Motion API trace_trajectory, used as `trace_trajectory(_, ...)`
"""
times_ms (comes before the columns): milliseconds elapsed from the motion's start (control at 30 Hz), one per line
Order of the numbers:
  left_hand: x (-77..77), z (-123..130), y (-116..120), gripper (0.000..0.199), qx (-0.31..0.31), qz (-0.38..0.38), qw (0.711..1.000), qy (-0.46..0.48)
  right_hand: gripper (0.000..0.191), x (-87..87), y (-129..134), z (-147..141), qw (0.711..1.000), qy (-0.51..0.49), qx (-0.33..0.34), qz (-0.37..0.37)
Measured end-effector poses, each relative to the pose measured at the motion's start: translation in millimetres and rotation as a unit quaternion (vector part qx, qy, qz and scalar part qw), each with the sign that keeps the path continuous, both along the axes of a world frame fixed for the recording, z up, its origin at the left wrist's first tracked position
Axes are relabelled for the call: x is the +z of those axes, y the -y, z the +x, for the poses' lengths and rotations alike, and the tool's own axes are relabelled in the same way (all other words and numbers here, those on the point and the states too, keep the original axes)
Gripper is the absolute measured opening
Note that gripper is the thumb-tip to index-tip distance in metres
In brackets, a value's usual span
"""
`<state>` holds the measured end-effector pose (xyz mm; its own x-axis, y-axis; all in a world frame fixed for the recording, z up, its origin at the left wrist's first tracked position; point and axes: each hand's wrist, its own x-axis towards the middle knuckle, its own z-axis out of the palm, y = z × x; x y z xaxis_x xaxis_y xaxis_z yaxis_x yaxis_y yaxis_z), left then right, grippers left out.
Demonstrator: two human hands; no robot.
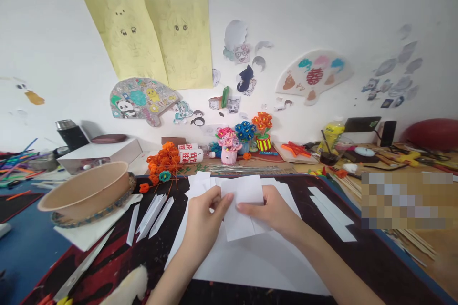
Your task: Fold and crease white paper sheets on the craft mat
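Note:
Between my two hands is a small white folded paper [245,190], held above a large white sheet [257,267]. My left hand [207,209] pinches its left edge, the thumb lying on the front. From the right, my right hand [272,209] grips the same paper with thumb in front and fingers behind. More white paper pieces [199,182] lie beneath and behind it. Folded white paper strips [152,214] rest to the left, and flat paper strips [332,212] lie to the right on the dark mat.
Scissors [84,267] and a round tan bowl [86,188] are on the left. Orange pipe-cleaner flowers [162,162] and small flower pots [229,155] line the back near the wall. A yellow-labelled bottle [332,136] and wooden sticks [415,243] stand or lie to the right.

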<state>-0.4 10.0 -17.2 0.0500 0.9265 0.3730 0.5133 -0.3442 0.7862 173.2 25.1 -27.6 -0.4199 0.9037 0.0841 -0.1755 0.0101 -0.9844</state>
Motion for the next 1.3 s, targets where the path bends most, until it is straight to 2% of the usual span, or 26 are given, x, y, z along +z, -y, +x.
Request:
trace_trajectory(200,1.9,1.6,1.9,0.043,0.008,0.005,1.000,-0.006,0.040,-1.0,-1.4,1.5,1.000,0.004,-0.003,0.007)
trace_trajectory(600,-6.9,3.5,-2.7,0.043,0.016,-0.018,1.000,0.004,0.035,0.3,-2.5,3.5,0.999,0.041,-0.024,0.005)
trace_trajectory(867,-9.0,0.7,-3.3,0.043,-0.002,-0.026,0.999,0.033,0.043,-4.4,-3.2,0.5,1.000,0.017,-0.008,0.007)
trace_trajectory(1000,-6.5,-0.4,-1.4,0.045,0.002,-0.023,0.999,0.031,0.045,-1.5,0.0,-1.9,1.000,0.011,-0.007,0.001)
trace_trajectory(1300,0.2,0.6,2.3,0.046,-0.016,-0.026,0.998,0.051,0.039,4.5,3.7,-3.0,0.990,0.035,-0.131,0.029)
